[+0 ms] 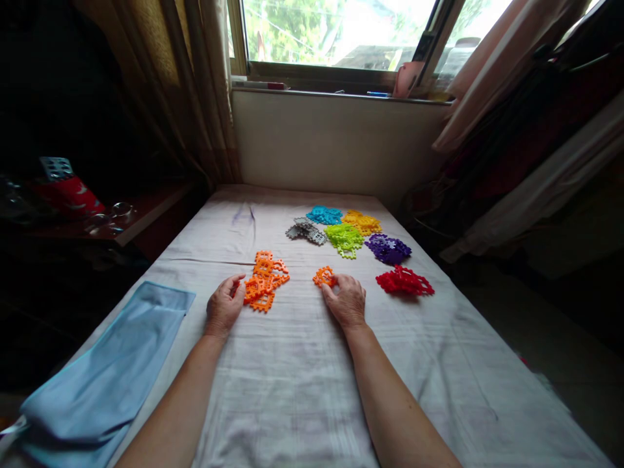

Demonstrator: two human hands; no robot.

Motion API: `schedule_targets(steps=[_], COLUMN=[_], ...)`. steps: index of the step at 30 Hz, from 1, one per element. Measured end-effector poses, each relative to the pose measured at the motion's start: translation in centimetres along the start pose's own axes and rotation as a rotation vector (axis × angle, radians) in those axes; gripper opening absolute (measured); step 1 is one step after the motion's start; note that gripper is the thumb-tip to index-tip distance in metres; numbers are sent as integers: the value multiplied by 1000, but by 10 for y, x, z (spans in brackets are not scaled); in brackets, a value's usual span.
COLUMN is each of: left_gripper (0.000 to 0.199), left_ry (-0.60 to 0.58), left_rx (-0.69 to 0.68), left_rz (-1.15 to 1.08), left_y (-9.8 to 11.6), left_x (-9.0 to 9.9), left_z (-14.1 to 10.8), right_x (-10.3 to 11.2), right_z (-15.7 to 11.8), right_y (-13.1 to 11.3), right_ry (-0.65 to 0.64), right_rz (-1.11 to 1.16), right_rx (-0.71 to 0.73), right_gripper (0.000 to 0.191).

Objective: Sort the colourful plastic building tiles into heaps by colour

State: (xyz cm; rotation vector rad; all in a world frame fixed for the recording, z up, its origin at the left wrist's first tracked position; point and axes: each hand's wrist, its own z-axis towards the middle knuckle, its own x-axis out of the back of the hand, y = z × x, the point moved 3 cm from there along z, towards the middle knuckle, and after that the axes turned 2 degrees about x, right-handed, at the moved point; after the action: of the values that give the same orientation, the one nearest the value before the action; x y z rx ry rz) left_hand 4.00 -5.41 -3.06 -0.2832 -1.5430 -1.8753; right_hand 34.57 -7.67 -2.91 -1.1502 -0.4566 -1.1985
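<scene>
Several orange toothed pieces lie in a loose pile on the pale cloth. My left hand is at the left edge of this pile, fingers curled and close to it; whether it grips a piece is unclear. My right hand holds a separate orange piece between thumb and fingers, low over the cloth. Beyond it are piles of grey pieces, blue pieces, green pieces and yellow pieces. Purple pieces and red pieces lie farther right.
A light blue cloth bag lies along the left side of the covered table. At the far left, a dark side table carries glasses and a red container. A wall and window stand behind.
</scene>
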Motion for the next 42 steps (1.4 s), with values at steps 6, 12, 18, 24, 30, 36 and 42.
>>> schedule_targets(steps=[6,12,18,24,30,36,42], left_gripper=[35,37,36,38,36,35,35], left_ry=[8,-10,-15,-26,-28,-28,-25], left_rx=[2,47,53,40,16,11,13], left_rz=[-76,-63,-72,-53,-38,-22,-32], left_y=[4,8,10,9,7,7,9], left_x=[2,3,4,2,1,1,2], left_z=[-1,-1,-1,-1,0,0,-1], right_x=[0,1,-17,-34,-40,-38,-31], right_z=[0,-4,-12,-3,-2,-3,-5], right_y=[2,-15,-71,-95,-91,-86,-76], right_ry=[-7,75,-185,-307,-307,-267,-196], right_rz=[-5,83,144,112,141,160,176], right_rx=[27,168,482,508,474,460,441], right_gripper=[17,16,25,39,19,12,11])
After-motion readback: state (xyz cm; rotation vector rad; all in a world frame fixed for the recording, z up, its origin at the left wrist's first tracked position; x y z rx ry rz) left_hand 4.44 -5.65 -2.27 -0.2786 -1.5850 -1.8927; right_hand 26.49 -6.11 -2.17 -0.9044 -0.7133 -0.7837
